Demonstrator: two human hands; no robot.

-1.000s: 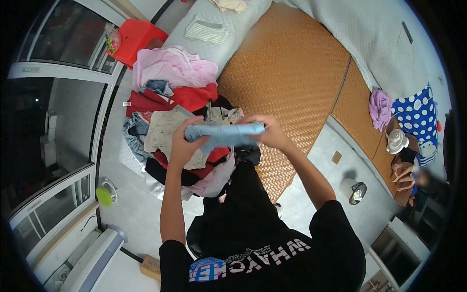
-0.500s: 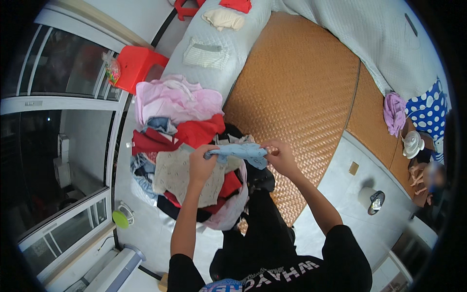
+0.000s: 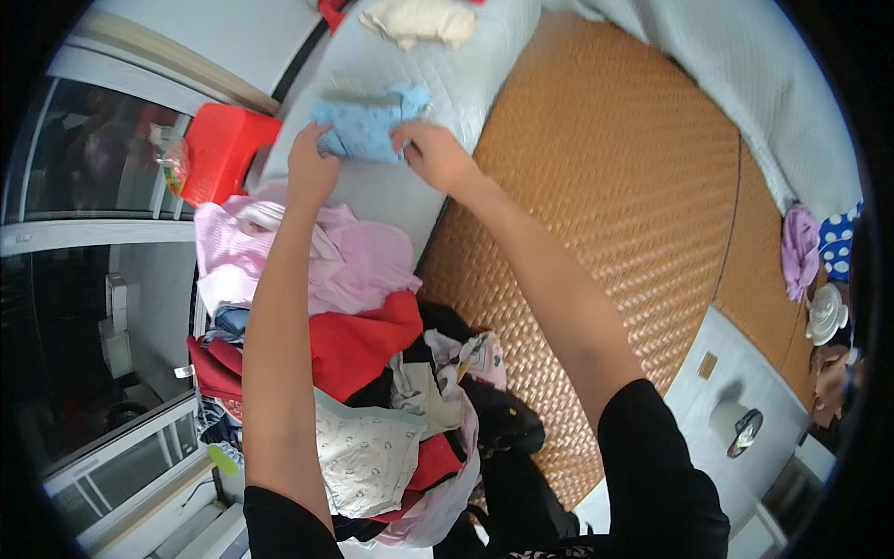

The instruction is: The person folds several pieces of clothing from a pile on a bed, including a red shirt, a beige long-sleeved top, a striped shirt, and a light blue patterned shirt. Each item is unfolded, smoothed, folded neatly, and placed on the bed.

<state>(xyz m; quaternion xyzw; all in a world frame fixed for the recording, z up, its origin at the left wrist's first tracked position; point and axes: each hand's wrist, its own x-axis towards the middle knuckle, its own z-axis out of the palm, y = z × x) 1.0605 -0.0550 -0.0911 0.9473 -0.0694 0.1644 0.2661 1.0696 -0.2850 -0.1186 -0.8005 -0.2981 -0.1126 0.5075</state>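
A small light-blue patterned garment is stretched between my two hands over the pale quilted cover, where a folded striped cloth was in view. My left hand pinches its near left corner. Fingers of my right hand grip the near right edge. Beneath my left forearm lies a heap of clothes: a pink garment, a red one and a cream patterned one. Whether the blue garment touches the cover is hard to tell.
A folded cream cloth lies farther along the quilted cover. To the left stands a red plastic stool beside a glazed window. A woven mat spreads to the right. At far right are a white fan and another person, partly visible.
Both hands have carried the blue garment forward and left, from above the clothes heap to the quilted cover. It is now spread wider. The view has shifted too.
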